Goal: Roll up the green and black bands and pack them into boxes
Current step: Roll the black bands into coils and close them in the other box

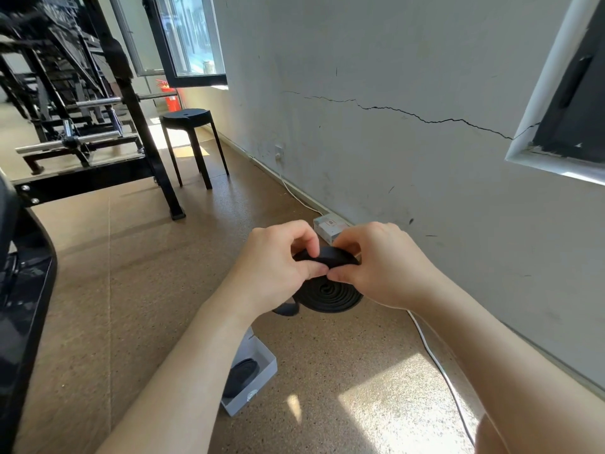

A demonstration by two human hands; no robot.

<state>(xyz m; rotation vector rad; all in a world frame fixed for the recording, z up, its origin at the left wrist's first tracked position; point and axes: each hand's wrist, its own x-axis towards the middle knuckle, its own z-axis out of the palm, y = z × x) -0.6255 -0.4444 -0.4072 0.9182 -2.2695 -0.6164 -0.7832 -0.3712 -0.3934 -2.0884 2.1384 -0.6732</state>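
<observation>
Both your left hand (278, 260) and right hand (383, 267) pinch the coiled black band (327, 294); likely soft, springy, so hold its outer wrap.

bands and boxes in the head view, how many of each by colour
black bands: 2, the rolled band gripped by the left hand and the right hand, and the packed band
green bands: 0 in view
boxes: 2, the grey box and the white box
total: 4

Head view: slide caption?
Coiled black band pinched by left hand and right hand; grey box on floor holds a second band.
</observation>
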